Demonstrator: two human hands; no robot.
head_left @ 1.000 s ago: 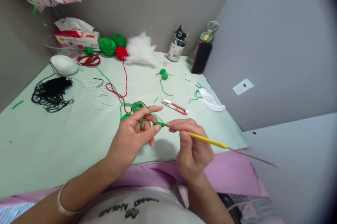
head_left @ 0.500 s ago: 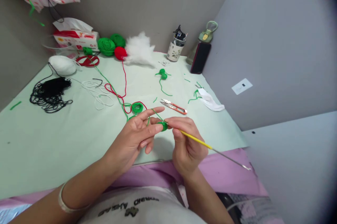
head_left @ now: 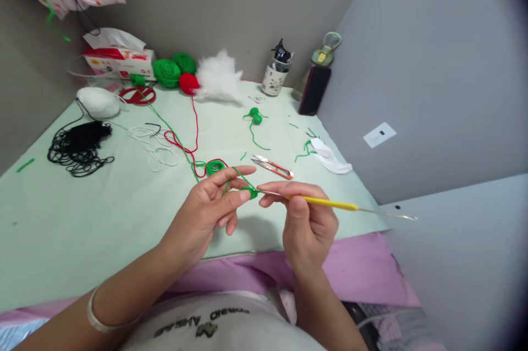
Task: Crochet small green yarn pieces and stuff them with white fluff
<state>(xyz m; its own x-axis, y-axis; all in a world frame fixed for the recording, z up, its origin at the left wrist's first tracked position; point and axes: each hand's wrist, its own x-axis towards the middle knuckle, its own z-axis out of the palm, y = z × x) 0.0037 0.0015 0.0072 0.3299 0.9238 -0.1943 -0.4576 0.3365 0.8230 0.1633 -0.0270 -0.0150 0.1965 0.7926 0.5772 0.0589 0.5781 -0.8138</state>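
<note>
Between thumb and fingers, my left hand (head_left: 210, 205) pinches a small green crochet piece (head_left: 252, 193). Green yarn (head_left: 243, 176) runs from the piece up over the raised index finger of that hand. My right hand (head_left: 309, 219) grips a crochet hook (head_left: 330, 203) by its yellow handle, and a second metal hook end sticks out to the right. The hook's left tip meets the green piece; whether it passes through a stitch is too small to tell. Just behind my left hand lies a coil of green yarn (head_left: 215, 167), with red yarn beside it.
Orange-handled thread snips (head_left: 273, 166) lie beyond my hands. Farther back are small green crocheted balls (head_left: 256, 116), white stuffing (head_left: 218, 78), a red yarn ball (head_left: 188, 83) and a phone (head_left: 314, 91) against a bottle. Tangled black yarn (head_left: 84, 142) lies left, a white cloth piece (head_left: 330, 157) right.
My right hand has moved right, and the hook has turned from slanting steeply down to nearly level, with more of its shaft showing. My left hand has shifted slightly left with the green piece.
</note>
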